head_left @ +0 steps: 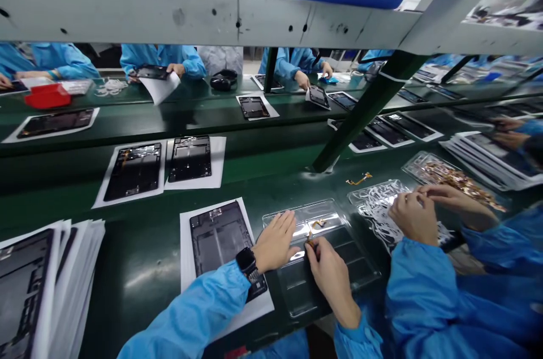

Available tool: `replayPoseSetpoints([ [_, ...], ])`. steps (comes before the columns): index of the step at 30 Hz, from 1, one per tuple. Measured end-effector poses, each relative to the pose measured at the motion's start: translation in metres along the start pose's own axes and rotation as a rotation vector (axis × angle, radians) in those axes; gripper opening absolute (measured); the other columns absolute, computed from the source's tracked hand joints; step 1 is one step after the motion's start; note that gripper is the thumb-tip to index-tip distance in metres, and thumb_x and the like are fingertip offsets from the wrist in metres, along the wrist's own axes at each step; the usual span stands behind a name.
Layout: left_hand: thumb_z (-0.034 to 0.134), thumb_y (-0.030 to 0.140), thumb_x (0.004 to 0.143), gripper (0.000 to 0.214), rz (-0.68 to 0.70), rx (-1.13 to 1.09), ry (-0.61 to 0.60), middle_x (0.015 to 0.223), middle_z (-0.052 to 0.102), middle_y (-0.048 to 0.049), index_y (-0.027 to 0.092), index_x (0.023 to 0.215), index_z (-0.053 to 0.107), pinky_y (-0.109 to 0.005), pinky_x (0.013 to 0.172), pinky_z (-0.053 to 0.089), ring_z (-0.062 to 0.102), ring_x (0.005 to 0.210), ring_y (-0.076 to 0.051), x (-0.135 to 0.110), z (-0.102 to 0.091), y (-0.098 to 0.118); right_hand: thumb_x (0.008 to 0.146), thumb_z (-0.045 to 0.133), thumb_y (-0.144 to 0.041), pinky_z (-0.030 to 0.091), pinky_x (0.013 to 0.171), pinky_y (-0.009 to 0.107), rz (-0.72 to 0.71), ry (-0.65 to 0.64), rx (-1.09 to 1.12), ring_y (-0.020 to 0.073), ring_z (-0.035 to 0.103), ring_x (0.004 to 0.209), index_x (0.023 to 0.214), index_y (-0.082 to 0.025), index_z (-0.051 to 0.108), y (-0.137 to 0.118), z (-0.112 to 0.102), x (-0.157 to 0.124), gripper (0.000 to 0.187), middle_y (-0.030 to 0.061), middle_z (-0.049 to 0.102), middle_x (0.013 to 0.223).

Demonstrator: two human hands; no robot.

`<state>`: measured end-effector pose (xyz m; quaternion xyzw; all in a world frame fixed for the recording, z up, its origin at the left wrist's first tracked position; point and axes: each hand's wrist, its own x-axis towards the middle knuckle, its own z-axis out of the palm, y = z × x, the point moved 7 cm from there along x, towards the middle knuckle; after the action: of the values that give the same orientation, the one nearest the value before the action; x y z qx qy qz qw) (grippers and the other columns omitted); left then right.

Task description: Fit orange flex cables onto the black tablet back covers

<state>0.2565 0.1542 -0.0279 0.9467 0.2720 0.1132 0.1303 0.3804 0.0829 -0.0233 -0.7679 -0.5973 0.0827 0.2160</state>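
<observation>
Evidently the right hand [328, 271] pinches a thin flex cable [314, 227], light and fragile, over the clear tray [339, 217]; the left hand [275, 240] rests flat, fingers together, on the tray's left edge.

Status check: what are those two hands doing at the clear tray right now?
Left hand flat on clear plastic tray, empty. Right hand pinching small orange flex cable over tray. Co-worker's hands close at right, apart.
</observation>
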Motion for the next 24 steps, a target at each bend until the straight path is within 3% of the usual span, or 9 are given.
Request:
replayPoseSetpoints([
  [4, 0.040, 0.051, 0.098, 0.070, -0.001, 0.012, 0.006, 0.157, 0.020, -0.0205, 0.002, 0.147, 0.032, -0.043, 0.121, 0.013, 0.012, 0.148, -0.028, -0.001, -0.001, 0.001, 0.091, 0.045, -0.056, 0.044, 0.060, 0.031, 0.054, 0.000, 0.300, 0.0214, 0.060, 0.061, 0.078, -0.023, 0.052, 0.014, -0.007, 0.012, 0.036, 0.0041, 0.062, 0.067],
  [7, 0.038, 0.050, 0.099, 0.068, -0.016, 0.012, 0.019, 0.157, 0.020, -0.0206, 0.002, 0.147, 0.032, -0.043, 0.121, 0.014, 0.013, 0.148, -0.028, 0.001, -0.001, 0.000, 0.078, 0.064, -0.062, 0.046, 0.057, 0.030, 0.225, 0.007, 0.653, 0.0204, 0.059, 0.058, 0.081, -0.019, 0.057, 0.047, -0.029, 0.021, 0.043, 0.0065, 0.066, 0.069],
  [11, 0.042, 0.047, 0.098, 0.068, -0.045, -0.014, 0.027, 0.156, 0.021, -0.0224, 0.000, 0.146, 0.033, -0.045, 0.121, 0.015, 0.014, 0.148, -0.029, 0.016, -0.001, -0.011, 0.064, 0.080, -0.056, 0.028, 0.038, 0.022, 0.455, 0.195, 0.842, 0.0102, 0.042, 0.042, 0.099, -0.017, 0.059, 0.087, -0.080, 0.011, 0.056, 0.0076, 0.069, 0.072],
  [13, 0.048, 0.044, 0.095, 0.068, -0.039, -0.061, 0.004, 0.155, 0.021, -0.0241, -0.001, 0.145, 0.033, -0.046, 0.121, 0.015, 0.014, 0.147, -0.031, 0.030, -0.002, -0.014, 0.064, 0.083, -0.051, 0.022, 0.037, 0.020, 0.446, 0.248, 0.834, 0.0077, 0.037, 0.039, 0.111, -0.020, 0.055, 0.084, -0.106, 0.003, 0.063, 0.0050, 0.069, 0.070],
  [15, 0.056, 0.038, 0.091, 0.068, -0.030, -0.171, 0.005, 0.156, 0.020, -0.0244, 0.001, 0.144, 0.034, -0.049, 0.120, 0.015, 0.013, 0.147, -0.032, 0.042, -0.010, -0.012, 0.065, 0.083, -0.049, 0.020, 0.036, 0.019, 0.401, 0.180, 0.809, 0.0068, 0.034, 0.038, 0.113, -0.022, 0.052, 0.067, -0.121, 0.001, 0.064, 0.0036, 0.068, 0.068],
  [17, 0.060, 0.031, 0.088, 0.065, -0.023, -0.391, 0.046, 0.156, 0.021, -0.0219, 0.007, 0.144, 0.036, -0.049, 0.120, 0.018, 0.015, 0.147, -0.031, 0.051, -0.027, -0.005, 0.069, 0.079, -0.052, 0.019, 0.037, 0.020, 0.358, 0.025, 0.823, 0.0065, 0.033, 0.038, 0.109, -0.020, 0.055, 0.042, -0.125, 0.004, 0.057, 0.0047, 0.067, 0.065],
  [19, 0.061, 0.027, 0.087, 0.062, -0.019, -0.765, 0.047, 0.153, 0.031, -0.0190, 0.014, 0.144, 0.039, -0.047, 0.116, 0.028, 0.031, 0.142, -0.030, 0.052, -0.046, 0.003, 0.074, 0.074, -0.054, 0.018, 0.037, 0.021, 0.307, -0.137, 0.883, 0.0067, 0.034, 0.038, 0.106, -0.017, 0.058, 0.017, -0.121, 0.013, 0.052, 0.0061, 0.066, 0.064],
  [22, 0.063, 0.029, 0.088, 0.062, -0.025, -1.475, -0.108, 0.143, 0.046, -0.0200, 0.018, 0.143, 0.038, -0.044, 0.099, 0.046, 0.058, 0.120, -0.029, 0.039, -0.066, 0.014, 0.081, 0.069, -0.051, 0.015, 0.039, 0.021, 0.212, -0.319, 0.974, 0.0059, 0.033, 0.039, 0.111, -0.015, 0.058, -0.015, -0.106, 0.027, 0.048, 0.0055, 0.065, 0.064],
  [24, 0.062, 0.034, 0.090, 0.057, -0.045, -1.831, -0.157, 0.138, 0.050, -0.0220, 0.017, 0.141, 0.041, -0.042, 0.088, 0.051, 0.063, 0.111, -0.029, 0.024, -0.078, 0.012, 0.085, 0.066, -0.049, 0.013, 0.041, 0.021, 0.152, -0.462, 0.990, 0.0052, 0.030, 0.039, 0.115, -0.015, 0.057, -0.033, -0.085, 0.031, 0.047, 0.0039, 0.064, 0.063],
])
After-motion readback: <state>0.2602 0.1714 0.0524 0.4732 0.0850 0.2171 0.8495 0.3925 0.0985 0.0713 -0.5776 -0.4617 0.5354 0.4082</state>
